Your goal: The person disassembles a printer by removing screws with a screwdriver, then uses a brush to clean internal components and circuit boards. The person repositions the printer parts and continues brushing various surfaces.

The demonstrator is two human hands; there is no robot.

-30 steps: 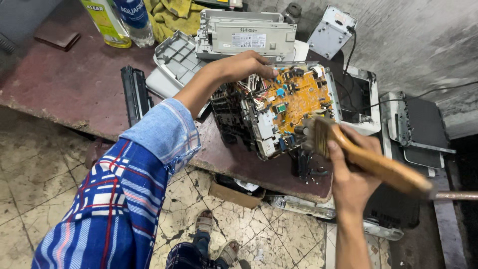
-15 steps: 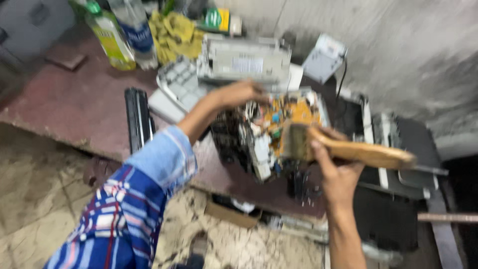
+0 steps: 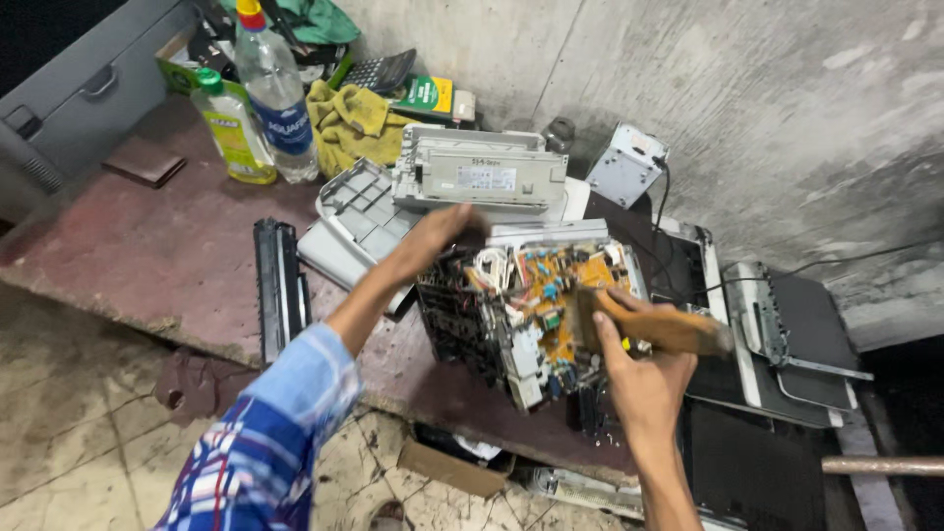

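Observation:
A stripped printer chassis (image 3: 472, 324) with an exposed orange circuit board (image 3: 556, 295) stands tilted on the dark red table (image 3: 167, 265). My left hand (image 3: 438, 234) rests on the chassis's top left edge and steadies it. My right hand (image 3: 634, 369) grips a wooden-handled brush (image 3: 659, 326) whose head lies against the right side of the circuit board.
A black toner cartridge (image 3: 280, 285) lies left of the chassis. Grey printer covers (image 3: 472, 177) sit behind it. Two bottles (image 3: 261, 98), a yellow cloth (image 3: 349, 123) and a calculator (image 3: 383, 71) stand at the back. A black scanner lid (image 3: 796, 339) lies right; a concrete wall (image 3: 747, 128) rises behind.
The camera has tilted so more of the table's back shows. My right hand has drawn the brush in closer, onto the circuit board. My left hand stays on the chassis.

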